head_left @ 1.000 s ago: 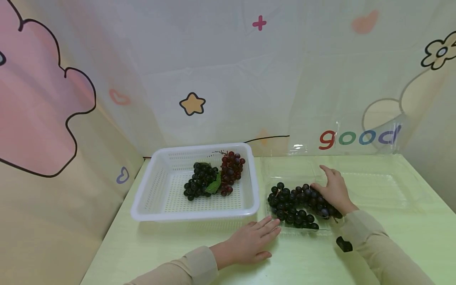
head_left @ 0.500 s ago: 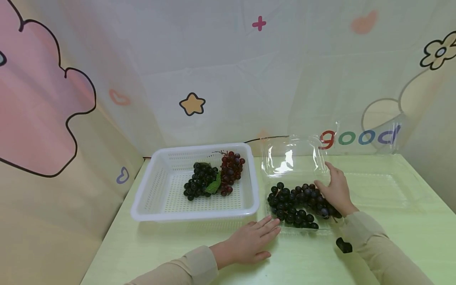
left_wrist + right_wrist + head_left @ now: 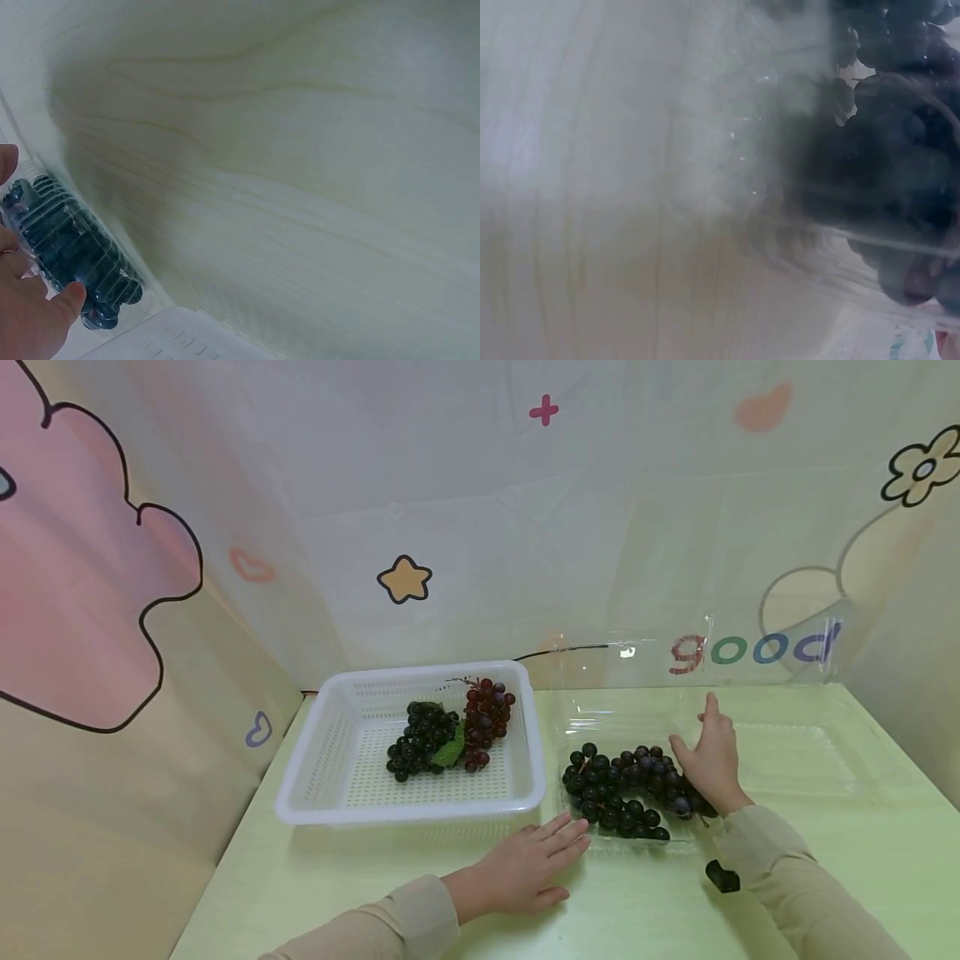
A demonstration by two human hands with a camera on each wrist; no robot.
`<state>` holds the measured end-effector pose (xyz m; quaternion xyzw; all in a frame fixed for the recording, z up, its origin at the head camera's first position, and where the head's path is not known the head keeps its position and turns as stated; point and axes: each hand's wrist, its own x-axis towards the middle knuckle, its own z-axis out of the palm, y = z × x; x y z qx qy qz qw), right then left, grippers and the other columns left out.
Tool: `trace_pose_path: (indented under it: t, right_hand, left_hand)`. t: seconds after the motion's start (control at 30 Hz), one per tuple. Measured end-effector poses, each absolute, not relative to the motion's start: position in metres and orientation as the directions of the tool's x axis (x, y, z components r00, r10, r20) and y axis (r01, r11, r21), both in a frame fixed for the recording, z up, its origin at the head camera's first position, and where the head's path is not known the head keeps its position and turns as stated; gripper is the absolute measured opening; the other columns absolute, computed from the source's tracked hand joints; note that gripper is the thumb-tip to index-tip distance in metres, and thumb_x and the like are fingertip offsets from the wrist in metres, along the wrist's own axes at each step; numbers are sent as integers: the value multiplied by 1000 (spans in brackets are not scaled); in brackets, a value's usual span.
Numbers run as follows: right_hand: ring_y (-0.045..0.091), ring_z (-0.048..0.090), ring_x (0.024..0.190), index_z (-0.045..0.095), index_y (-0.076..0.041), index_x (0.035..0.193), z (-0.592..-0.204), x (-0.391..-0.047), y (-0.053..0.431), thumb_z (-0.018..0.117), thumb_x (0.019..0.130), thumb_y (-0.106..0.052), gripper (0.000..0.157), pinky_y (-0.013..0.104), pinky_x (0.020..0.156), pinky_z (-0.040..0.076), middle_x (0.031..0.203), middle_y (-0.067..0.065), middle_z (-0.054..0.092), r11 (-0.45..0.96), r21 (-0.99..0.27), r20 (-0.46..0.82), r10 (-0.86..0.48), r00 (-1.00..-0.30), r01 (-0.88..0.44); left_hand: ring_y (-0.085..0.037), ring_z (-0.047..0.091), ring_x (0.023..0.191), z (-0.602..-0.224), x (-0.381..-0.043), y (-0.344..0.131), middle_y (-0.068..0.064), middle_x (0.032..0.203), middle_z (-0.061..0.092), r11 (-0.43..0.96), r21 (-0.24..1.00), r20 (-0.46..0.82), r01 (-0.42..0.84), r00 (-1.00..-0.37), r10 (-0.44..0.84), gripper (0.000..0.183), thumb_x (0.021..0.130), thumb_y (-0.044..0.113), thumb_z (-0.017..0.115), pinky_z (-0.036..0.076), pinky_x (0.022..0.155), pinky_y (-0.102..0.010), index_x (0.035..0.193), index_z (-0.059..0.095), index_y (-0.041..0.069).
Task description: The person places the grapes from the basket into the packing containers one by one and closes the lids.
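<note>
Bunches of dark grapes [image 3: 615,793] lie in a clear plastic clamshell box [image 3: 682,839] on the table's middle right. The box's see-through lid [image 3: 592,710] stands raised behind them; its edges are hard to make out. My left hand [image 3: 525,868], fingers extended, touches the box's front left corner with its fingertips. In the left wrist view its thumb [image 3: 69,300] is beside the grape-filled box. My right hand [image 3: 711,760] is at the box's right side, thumb and forefinger spread, fingertips near the lid's right edge. Contact there is unclear; the right wrist view is blurred.
A white plastic basket [image 3: 408,814] on the left holds dark grapes [image 3: 423,739], reddish grapes [image 3: 487,718] and a green leaf [image 3: 452,747]. Another clear box [image 3: 795,760] is at the right rear. A small black object [image 3: 722,877] lies by the right sleeve. A patterned curtain [image 3: 465,510] hangs behind.
The clear lid has swung up from its lower position behind the box. My right hand has shifted slightly right and farther back. The left hand has stayed in place.
</note>
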<state>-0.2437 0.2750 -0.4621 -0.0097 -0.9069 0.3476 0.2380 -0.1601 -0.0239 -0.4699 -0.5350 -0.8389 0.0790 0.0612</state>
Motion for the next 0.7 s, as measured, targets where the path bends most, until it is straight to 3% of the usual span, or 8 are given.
trace_pose_path:
  t: [0.23, 0.47, 0.7]
  right_hand:
    - [44, 35, 99, 10, 6, 139, -462, -242, 275, 56, 82, -11, 76, 54, 78, 30, 108, 32, 37, 753, -647, 406, 206, -890, -121]
    - [38, 36, 90, 20, 3, 137, -464, -242, 274, 54, 81, -15, 68, 47, 70, 29, 104, 27, 39, 743, -660, 421, 249, -872, -107]
    - [39, 37, 102, 22, 3, 136, -461, -238, 275, 51, 84, -18, 63, 52, 81, 31, 112, 28, 38, 692, -711, 396, 246, -885, -125]
  left_hand:
    - [-23, 19, 135, -469, -160, -24, -6, 148, 16, 411, -203, 20, 889, -416, 909, 66, 89, 47, 41, 41, 91, -28, 141, 22, 10]
    - [-22, 19, 135, -469, -160, -23, -6, 148, 16, 414, -211, 14, 886, -420, 907, 66, 89, 47, 42, 41, 90, -26, 141, 23, 11]
    - [-22, 19, 135, -468, -160, -24, -6, 148, 16, 416, -202, 14, 887, -422, 906, 67, 88, 46, 44, 41, 90, -26, 141, 23, 11]
